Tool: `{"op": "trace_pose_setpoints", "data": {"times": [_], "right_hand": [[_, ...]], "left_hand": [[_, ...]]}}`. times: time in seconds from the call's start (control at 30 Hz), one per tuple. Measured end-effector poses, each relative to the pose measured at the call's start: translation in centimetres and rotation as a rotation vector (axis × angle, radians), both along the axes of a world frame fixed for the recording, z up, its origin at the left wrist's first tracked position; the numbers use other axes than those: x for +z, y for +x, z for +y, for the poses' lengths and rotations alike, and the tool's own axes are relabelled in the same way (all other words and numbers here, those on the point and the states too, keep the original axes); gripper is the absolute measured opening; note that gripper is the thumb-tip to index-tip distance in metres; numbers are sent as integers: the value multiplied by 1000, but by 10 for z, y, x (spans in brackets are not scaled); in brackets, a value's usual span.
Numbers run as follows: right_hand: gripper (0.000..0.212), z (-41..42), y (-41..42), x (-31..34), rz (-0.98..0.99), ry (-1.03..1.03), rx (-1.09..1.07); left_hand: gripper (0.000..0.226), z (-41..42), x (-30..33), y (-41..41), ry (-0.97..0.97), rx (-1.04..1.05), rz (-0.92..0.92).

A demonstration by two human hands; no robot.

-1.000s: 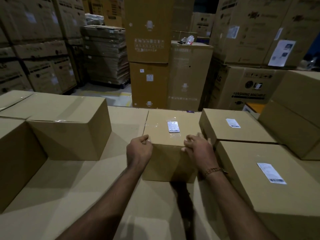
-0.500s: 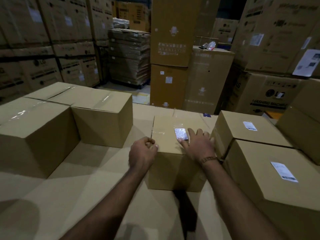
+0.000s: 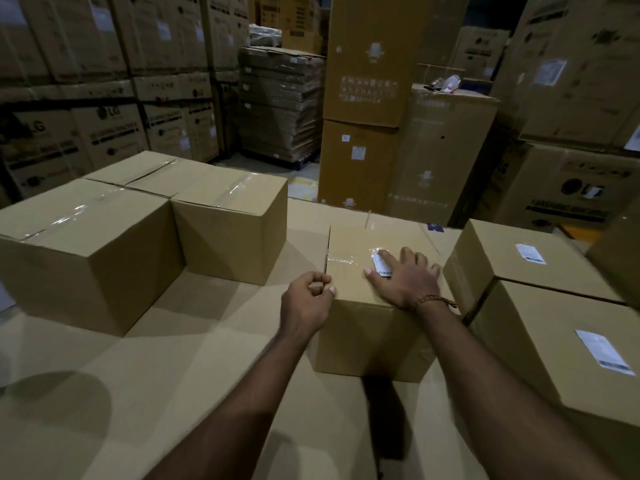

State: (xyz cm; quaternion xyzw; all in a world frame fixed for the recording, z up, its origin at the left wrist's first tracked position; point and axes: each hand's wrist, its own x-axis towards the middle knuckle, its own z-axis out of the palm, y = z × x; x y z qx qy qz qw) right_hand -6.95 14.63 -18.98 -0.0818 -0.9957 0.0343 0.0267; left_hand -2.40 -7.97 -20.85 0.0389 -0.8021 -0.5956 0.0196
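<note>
Right hand (image 3: pixel 403 280): we are pressing it flat, fingers spread, over the label (image 3: pixel 380 267) on the box (image 3: pixel 363 330).
Left hand (image 3: pixel 306 301): we are curling it at the box edge; we cannot tell whether it grips anything.

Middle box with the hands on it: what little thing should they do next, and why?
Probably rub the right hand flat across the white label to press it down. That hand lies open on top of the middle box, fingers over the label, which sits under shiny tape. The left hand, fingers curled, is at the top left edge, seemingly steadying it.
</note>
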Motion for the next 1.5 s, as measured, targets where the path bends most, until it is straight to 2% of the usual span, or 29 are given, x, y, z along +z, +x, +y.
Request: {"op": "trace_pose_setpoints", "data": {"times": [0.23, 0.37, 0.57, 0.7, 0.8, 1.0, 1.1, 1.17, 1.23, 1.3, 1.37, 1.4, 1.5], "right_hand": [[98, -28, 36, -2, -7, -33, 17], [102, -56, 68, -5, 15, -40, 13], [123, -102, 113, -13, 61, -57, -12], [113, -135, 140, -16, 72, -58, -2], [115, -164, 162, -16, 58, -49, 22], [103, -225, 200, -14, 59, -55, 26], [94, -252, 211, -15, 84, -68, 0], [82, -269, 217, -13, 85, -80, -24], [63, -288, 221, -10, 82, -99, -50], [59, -307, 228, -8, 91, -105, -85], [70, -325, 236, -4, 108, -92, -120], [68, -332, 239, -2, 116, -90, -136], [48, -341, 241, 2, 116, -118, -171]], "left_hand": [[18, -22, 13, 22, -173, 85, -80], [4, -46, 23, 40, -315, 104, -118], [32, -76, 51, 74, -541, 30, -167], [53, -103, 58, 96, -679, 4, -210], [60, -127, 57, 111, -748, 60, -264], [57, -168, 60, 137, -914, 162, -265], [49, -181, 68, 142, -993, 179, -165], [35, -190, 71, 144, -909, 106, 8], [23, -201, 66, 144, -782, -75, 243], [19, -213, 54, 141, -732, -247, 384], [20, -226, 41, 137, -690, -346, 386], [22, -231, 35, 135, -668, -381, 370], [44, -245, 20, 135, -703, -501, 323]]}}
